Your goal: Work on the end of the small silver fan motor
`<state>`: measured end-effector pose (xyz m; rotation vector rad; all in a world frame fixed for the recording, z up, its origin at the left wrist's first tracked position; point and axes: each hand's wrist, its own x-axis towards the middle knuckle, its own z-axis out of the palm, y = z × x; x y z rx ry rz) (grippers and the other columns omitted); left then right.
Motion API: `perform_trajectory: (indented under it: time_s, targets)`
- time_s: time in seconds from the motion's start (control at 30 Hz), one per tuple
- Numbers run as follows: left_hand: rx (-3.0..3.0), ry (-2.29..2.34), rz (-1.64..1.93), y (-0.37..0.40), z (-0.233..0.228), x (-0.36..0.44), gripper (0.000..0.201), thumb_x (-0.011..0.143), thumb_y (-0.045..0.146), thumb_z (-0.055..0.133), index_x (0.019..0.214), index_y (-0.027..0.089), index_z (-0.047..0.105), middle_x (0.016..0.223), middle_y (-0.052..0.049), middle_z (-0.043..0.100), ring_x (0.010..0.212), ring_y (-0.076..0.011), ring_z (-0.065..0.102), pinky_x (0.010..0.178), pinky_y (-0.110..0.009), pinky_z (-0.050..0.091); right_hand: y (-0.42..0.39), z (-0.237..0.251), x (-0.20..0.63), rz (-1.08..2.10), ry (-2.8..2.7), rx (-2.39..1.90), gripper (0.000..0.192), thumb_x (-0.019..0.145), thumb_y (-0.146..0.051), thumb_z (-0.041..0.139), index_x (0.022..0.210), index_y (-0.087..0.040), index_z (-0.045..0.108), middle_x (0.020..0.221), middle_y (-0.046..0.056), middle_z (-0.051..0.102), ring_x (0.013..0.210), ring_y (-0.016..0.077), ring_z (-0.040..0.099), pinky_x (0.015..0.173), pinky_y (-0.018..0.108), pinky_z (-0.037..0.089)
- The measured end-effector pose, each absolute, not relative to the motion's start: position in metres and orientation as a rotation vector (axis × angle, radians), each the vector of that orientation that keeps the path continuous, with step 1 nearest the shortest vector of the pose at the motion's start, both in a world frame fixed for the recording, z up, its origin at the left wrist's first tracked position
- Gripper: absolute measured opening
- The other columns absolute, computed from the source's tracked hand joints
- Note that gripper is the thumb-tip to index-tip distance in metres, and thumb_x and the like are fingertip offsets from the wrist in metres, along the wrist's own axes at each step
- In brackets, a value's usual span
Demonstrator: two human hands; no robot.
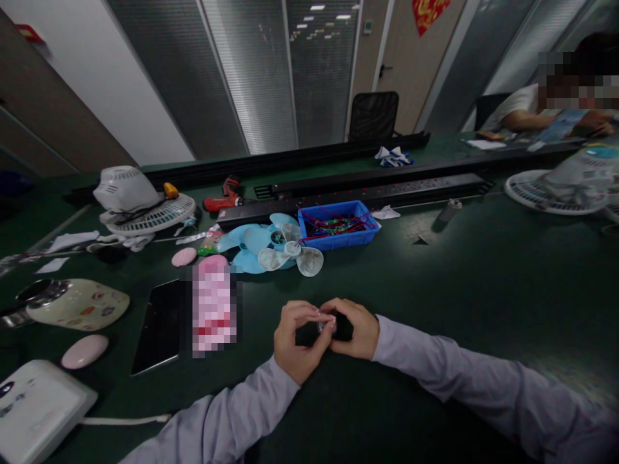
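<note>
My left hand (297,341) and my right hand (353,328) meet over the dark green table (459,277), fingertips together on a small black part with a silvery round end (333,326). My right hand wraps the black body; my left thumb and forefinger pinch the silvery end. Just beyond my hands lie light blue and clear fan blades (271,248) and a blue bin (338,225) of red and black wires.
A phone (159,325) and a pixelated pink item lie left of my hands. Further left: pink pads, a white box (33,406), a white fan grille with motor (140,206), a red drill (225,196). Black rails cross the table. A seated person is at far right.
</note>
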<state>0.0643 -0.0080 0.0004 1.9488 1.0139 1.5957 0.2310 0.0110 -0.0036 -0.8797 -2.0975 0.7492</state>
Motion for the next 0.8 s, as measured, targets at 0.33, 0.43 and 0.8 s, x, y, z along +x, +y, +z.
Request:
perform_trajectory:
  time_s: [0.33,0.43,0.8]
  targets:
    - [1.850,1.125,1.717,0.003,-0.008,0.029,0.033,0.071,0.004,0.072,0.095,0.018,0.054,0.081,-0.001,0.066,0.080,-0.0160,0.066,0.072,-0.031,0.054,0.012,-0.004,0.232,0.740,-2.058,-0.942,0.044,0.066,-0.023,0.074,0.106,-0.020,0.057,0.096,0.003,0.068,0.081,0.0157,0.063,0.077,0.030,0.049]
    - [1.860,1.064,1.632,0.003,-0.006,0.029,0.030,0.074,0.004,0.069,0.091,0.018,0.049,0.078,-0.001,0.070,0.075,-0.0162,0.068,0.067,-0.030,0.056,0.014,-0.004,0.234,0.726,-2.129,-0.933,0.053,0.067,-0.027,0.075,0.116,-0.021,0.055,0.097,0.003,0.068,0.086,0.0175,0.063,0.080,0.033,0.046]
    - [1.956,1.091,1.718,0.001,-0.005,0.028,0.031,0.077,0.001,0.064,0.086,0.021,0.042,0.081,-0.001,0.070,0.078,-0.0161,0.068,0.069,-0.031,0.054,0.016,-0.005,0.233,0.647,-2.201,-0.995,0.040,0.068,-0.038,0.076,0.102,-0.021,0.061,0.092,0.005,0.068,0.087,0.0221,0.058,0.078,0.038,0.040]
